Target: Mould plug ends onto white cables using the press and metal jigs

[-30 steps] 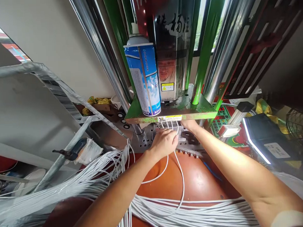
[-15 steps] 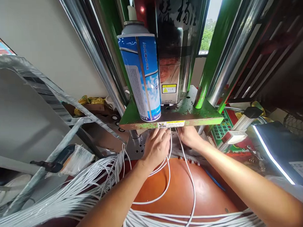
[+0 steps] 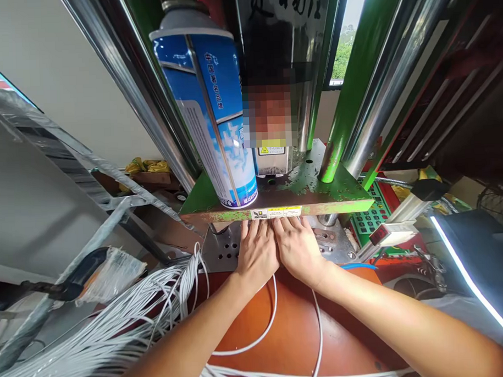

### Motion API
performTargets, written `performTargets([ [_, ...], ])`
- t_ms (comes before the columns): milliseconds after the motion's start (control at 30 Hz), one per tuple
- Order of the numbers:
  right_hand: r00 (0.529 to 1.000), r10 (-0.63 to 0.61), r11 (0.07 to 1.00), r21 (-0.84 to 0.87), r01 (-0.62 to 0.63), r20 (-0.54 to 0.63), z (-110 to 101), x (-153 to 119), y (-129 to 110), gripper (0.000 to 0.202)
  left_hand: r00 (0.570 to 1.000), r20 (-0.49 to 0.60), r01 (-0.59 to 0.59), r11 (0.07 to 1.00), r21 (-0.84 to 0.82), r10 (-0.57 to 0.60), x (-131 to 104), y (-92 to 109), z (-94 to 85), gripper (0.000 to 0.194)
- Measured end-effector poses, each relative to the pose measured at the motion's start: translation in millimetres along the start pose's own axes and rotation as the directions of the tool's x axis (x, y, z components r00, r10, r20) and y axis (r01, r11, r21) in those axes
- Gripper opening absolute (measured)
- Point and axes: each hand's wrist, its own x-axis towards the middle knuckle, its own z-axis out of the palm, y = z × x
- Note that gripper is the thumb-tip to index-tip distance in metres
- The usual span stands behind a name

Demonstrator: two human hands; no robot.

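My left hand [image 3: 258, 251] and my right hand [image 3: 299, 252] lie side by side, backs up and touching, at the front of a metal mold plate [image 3: 221, 254]. Their fingers are held close together and reach to the underside of a green press plate [image 3: 343, 207]; the fingertips are hidden. A thin white cable [image 3: 275, 303] loops out from beneath my left hand, and another stretch of white cable [image 3: 319, 323] comes out below my right wrist. Both hands appear closed over the cable, though the grip itself is covered.
A blue spray can [image 3: 216, 124] stands on the press plate. Bundled white cables [image 3: 148, 302] spread over the orange-brown work surface [image 3: 289, 330] at left and front. At right are a green keypad panel [image 3: 362, 215] and a bright light strip [image 3: 464, 269]; at left, a wrapped ladder [image 3: 81, 156].
My right hand has moved left and now lies against my left hand, with its back up. The camera view has shifted nearer, and the cable between the hands is now covered.
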Motion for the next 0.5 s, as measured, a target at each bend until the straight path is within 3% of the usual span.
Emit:
performTargets([
  [200, 0.997, 0.064, 0.996, 0.061, -0.062, -0.036, 21, 3, -2, 0.046, 0.999, -0.026, -0.038, 0.997, 0.066, 0.040, 2, -9, 17.2, 0.049],
  [300, 0.996, 0.067, 0.994, 0.090, -0.062, -0.055, 20, 4, 1, 0.048, 0.998, -0.021, -0.050, 0.998, 0.048, 0.051, 5, -8, 14.4, 0.051],
  [400, 0.995, 0.071, 0.991, 0.116, -0.062, -0.072, 2, -10, 12, 0.051, 0.999, 0.026, -0.026, 1.000, -0.013, 0.026, 2, -7, -9.0, 0.054],
  [500, 0.990, 0.085, 0.981, 0.183, -0.064, -0.111, -22, -65, 25, 0.055, 0.995, 0.091, -0.021, 0.992, -0.124, 0.032, -40, -15, -50.3, 0.060],
])
